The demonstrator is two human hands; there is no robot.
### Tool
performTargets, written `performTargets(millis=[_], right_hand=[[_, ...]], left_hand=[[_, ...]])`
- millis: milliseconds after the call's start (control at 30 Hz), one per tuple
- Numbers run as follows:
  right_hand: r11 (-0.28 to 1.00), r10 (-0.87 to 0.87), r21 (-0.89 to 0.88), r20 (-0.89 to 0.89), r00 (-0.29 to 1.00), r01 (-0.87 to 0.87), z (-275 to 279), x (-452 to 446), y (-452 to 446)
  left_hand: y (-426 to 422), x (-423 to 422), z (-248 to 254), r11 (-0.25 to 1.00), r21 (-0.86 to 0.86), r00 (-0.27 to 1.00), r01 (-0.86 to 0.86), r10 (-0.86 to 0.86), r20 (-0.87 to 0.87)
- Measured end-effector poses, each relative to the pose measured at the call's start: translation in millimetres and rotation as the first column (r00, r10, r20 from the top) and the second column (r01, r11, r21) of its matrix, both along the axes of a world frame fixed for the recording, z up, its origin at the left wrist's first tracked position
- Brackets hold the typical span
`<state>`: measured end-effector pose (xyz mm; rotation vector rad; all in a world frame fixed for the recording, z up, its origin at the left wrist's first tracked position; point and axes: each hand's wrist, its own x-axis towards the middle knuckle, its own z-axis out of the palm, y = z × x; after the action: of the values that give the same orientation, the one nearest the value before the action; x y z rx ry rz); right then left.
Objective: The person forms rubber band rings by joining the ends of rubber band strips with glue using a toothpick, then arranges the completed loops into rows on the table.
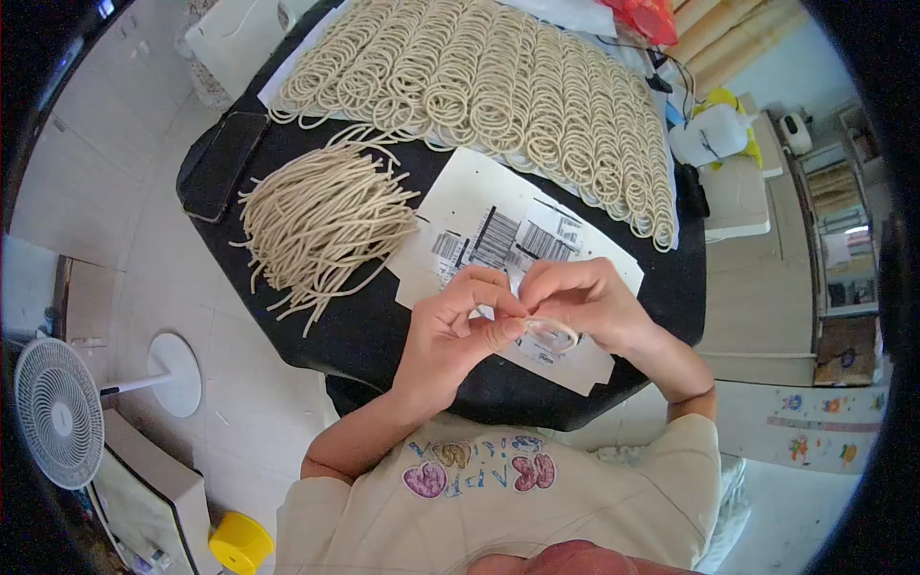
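My left hand point(450, 331) and my right hand point(589, 302) meet over a flattened cardboard sheet point(450, 206) with printed labels. Between them they pinch one beige cord point(573, 343), bent into a small loop that hangs below the fingertips. Both hands are closed, thumb against fingers; the cord's ends are hidden in the grip. Left of the sheet lies a pile of loose straight beige cords point(321, 225). Beyond the hands, many beige cord rings point(489, 120) lie overlapped in rows on a white sheet.
Everything rests on a black-covered table point(316, 350). A dark phone point(226, 165) lies at its left edge. Past the right edge stands a white container point(714, 134) with yellow behind it. On the floor are a white fan point(59, 417) and a yellow bucket point(241, 543).
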<state>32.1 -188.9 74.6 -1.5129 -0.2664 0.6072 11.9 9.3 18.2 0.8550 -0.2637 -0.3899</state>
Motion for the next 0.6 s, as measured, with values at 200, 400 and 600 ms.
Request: performTargets(millis=[200, 400, 600], right_hand=[[0.991, 0.017, 0.137, -0.194, 0.981, 0.009, -8, 3, 6], [0.969, -0.196, -0.114, 0.177, 0.964, 0.218, 10, 18, -27], [0.498, -0.403, -0.163, 0.826, 0.394, 0.852, 46, 95, -142]], left_hand=[[-4, 3, -7, 0.995, -0.093, 0.999, -0.027, 0.03, 0.03], [16, 25, 18, 0.93, 0.28, 0.971, -0.237, 0.224, 0.079], [52, 59, 21, 0.086, 0.615, 0.62, -0.784, 0.057, 0.783]])
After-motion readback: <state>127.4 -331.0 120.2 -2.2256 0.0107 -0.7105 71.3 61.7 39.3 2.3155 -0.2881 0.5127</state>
